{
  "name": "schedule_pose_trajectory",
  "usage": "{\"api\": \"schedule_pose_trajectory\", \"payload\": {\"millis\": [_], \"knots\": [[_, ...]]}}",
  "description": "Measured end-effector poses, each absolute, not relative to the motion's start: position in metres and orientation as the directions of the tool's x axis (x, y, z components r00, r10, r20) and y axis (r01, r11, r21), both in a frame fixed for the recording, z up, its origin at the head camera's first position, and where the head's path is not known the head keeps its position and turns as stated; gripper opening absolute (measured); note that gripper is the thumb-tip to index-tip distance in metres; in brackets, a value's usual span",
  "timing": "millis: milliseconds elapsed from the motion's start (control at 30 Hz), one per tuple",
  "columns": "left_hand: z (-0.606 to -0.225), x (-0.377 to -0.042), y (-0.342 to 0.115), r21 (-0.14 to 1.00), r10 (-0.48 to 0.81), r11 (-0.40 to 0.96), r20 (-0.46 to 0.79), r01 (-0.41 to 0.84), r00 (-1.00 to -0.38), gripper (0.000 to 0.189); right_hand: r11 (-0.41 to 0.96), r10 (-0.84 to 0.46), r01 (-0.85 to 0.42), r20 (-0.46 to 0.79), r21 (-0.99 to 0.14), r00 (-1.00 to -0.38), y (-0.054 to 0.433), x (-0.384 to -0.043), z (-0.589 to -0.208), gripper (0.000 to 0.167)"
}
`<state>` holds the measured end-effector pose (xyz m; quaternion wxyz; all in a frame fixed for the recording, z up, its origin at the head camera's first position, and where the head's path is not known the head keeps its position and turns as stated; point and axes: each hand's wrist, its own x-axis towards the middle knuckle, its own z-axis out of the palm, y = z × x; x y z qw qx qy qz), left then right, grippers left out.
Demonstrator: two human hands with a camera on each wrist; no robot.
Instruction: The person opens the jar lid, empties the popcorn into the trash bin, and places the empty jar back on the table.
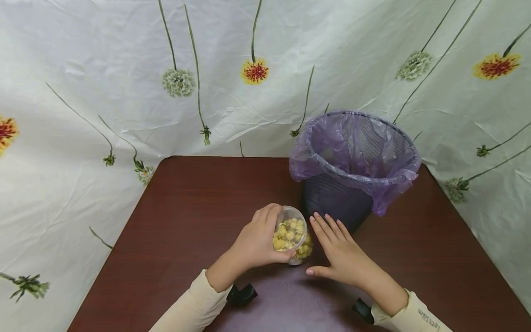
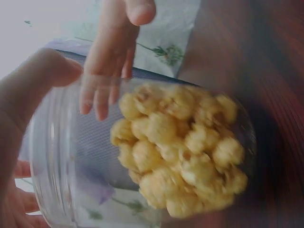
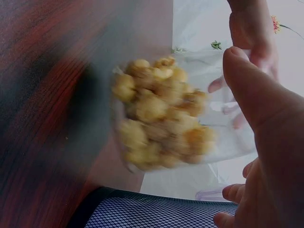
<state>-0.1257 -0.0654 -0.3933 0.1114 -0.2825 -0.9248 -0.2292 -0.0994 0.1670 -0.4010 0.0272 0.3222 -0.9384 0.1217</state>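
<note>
My left hand [image 1: 257, 240] grips a clear round plastic jar [image 1: 292, 212] near its top, with the thumb on the near side and the fingers round the far side. Yellow caramel popcorn [image 2: 183, 147] fills the lower part of the jar. The jar is low over the table, in front of the bin. Just to its right, my right hand [image 1: 346, 258] has its fingers straight and the thumb spread, apart from the jar in the head view. Through the clear wall, the left wrist view shows the right hand's fingertips [image 2: 100, 107].
A dark mesh waste bin [image 1: 336, 198] lined with a purple plastic bag [image 1: 304, 167] stands right behind the hands. The dark red-brown table [image 1: 199, 193] ends against a white flower-print cloth [image 1: 224, 106] at the back and sides.
</note>
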Motion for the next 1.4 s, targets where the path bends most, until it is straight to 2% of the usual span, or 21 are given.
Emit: {"api": "schedule_pose_trajectory", "payload": {"millis": [133, 333, 433, 567, 700, 833, 1033, 1400], "knots": [[-0.392, -0.121, -0.07, 0.447, 0.452, 0.663, 0.401, 0.601, -0.797, 0.093, 0.763, -0.596, -0.608, 0.125, -0.219, -0.793, 0.166, -0.1, -0.401, 0.109], [-0.395, -0.116, -0.073, 0.623, 0.448, 0.467, 0.445, 0.627, -0.775, 0.095, 0.756, -0.584, -0.603, 0.152, -0.255, -0.797, 0.165, -0.1, -0.398, 0.11], [-0.397, -0.113, -0.073, 0.697, 0.44, 0.392, 0.431, 0.6, -0.788, 0.099, 0.742, -0.579, -0.61, 0.193, -0.279, -0.792, 0.164, -0.101, -0.397, 0.11], [-0.401, -0.108, -0.073, 0.73, 0.418, 0.388, 0.404, 0.562, -0.814, 0.103, 0.719, -0.583, -0.633, 0.248, -0.287, -0.774, 0.163, -0.102, -0.396, 0.112], [-0.403, -0.106, -0.073, 0.741, 0.425, 0.376, 0.395, 0.556, -0.815, 0.106, 0.71, -0.578, -0.644, 0.285, -0.285, -0.764, 0.161, -0.102, -0.396, 0.113], [-0.403, -0.108, -0.073, 0.73, 0.489, 0.352, 0.39, 0.585, -0.781, 0.108, 0.712, -0.581, -0.655, 0.311, -0.256, -0.753, 0.161, -0.102, -0.396, 0.114], [-0.4, -0.111, -0.075, 0.619, 0.561, 0.41, 0.407, 0.669, -0.721, 0.104, 0.699, -0.583, -0.679, 0.372, -0.225, -0.723, 0.16, -0.104, -0.397, 0.109], [-0.396, -0.107, -0.07, 0.538, 0.522, 0.469, 0.471, 0.7, -0.711, 0.1, 0.678, -0.572, -0.7, 0.435, -0.226, -0.695, 0.159, -0.105, -0.403, 0.102]]}}
